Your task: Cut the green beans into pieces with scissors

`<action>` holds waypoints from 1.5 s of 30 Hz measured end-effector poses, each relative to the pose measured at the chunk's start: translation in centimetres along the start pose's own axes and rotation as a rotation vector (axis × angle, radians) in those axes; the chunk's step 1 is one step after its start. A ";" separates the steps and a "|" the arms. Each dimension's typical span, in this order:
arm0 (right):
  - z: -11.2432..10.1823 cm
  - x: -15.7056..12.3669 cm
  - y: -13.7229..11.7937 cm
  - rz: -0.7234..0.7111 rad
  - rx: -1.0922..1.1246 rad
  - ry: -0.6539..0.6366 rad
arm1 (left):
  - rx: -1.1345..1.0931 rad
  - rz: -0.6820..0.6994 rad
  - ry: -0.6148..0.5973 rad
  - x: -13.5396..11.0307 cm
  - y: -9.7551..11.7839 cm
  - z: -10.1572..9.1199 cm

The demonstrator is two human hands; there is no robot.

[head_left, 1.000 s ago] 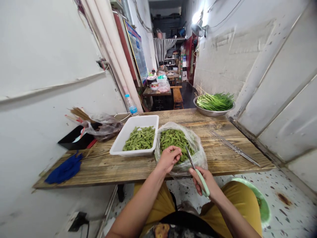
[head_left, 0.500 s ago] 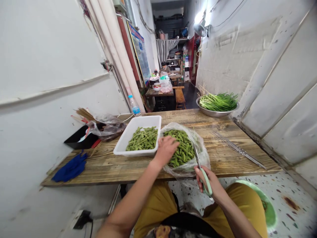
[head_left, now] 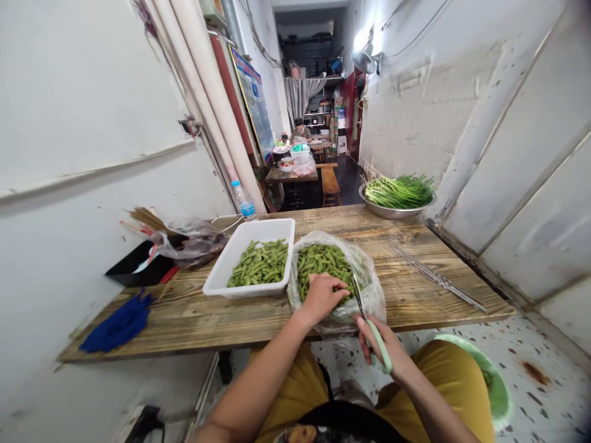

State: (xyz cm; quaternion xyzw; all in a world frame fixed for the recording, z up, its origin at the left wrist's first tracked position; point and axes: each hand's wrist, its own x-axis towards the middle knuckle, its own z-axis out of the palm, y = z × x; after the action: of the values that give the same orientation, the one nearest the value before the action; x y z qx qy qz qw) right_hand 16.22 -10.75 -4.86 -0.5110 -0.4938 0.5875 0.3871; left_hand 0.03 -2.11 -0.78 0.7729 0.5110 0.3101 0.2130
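Over a clear plastic bag [head_left: 373, 284] full of green edamame pods [head_left: 324, 259], my left hand [head_left: 322, 299] is closed, its thumb and fingers pinched on what looks like a single pod. To the right, my right hand [head_left: 391, 352] grips scissors [head_left: 379, 346] with pale green handles. Their blades point up and away, toward the bag's right side, close to my left fingertips. Left of the bag stands a white plastic tub [head_left: 211, 278] with more edamame pods [head_left: 258, 263] in it.
On the wooden table [head_left: 184, 320] are metal skewers [head_left: 436, 277], a bowl [head_left: 397, 213] of green stalks [head_left: 401, 192], a water bottle [head_left: 244, 203], a black box [head_left: 133, 264] and a blue cloth [head_left: 117, 323]. A green basin [head_left: 498, 384] stands on the floor. Another person [head_left: 301, 130] sits far back.
My left hand has moved from the bag's left edge rightward and closer to me, its fingers now pinched near the scissors. The right hand still holds the scissors. The view has shifted slightly.
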 end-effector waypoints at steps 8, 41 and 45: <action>-0.8 0.2 -0.5 -0.062 -0.147 -0.008 | -0.065 -0.037 -0.021 -0.5 1.0 -0.3; -0.6 0.5 -0.5 0.016 0.096 0.017 | -1.068 -0.391 0.252 0.6 0.0 -2.3; -1.1 0.3 -0.1 0.021 0.146 0.030 | -0.937 -0.358 0.275 1.3 -0.5 -3.8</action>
State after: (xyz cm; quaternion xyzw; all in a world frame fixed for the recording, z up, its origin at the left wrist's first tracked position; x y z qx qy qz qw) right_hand 17.25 -10.20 -4.85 -0.4953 -0.4382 0.6182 0.4248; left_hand -2.59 -0.64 1.93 0.4471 0.4647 0.5632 0.5167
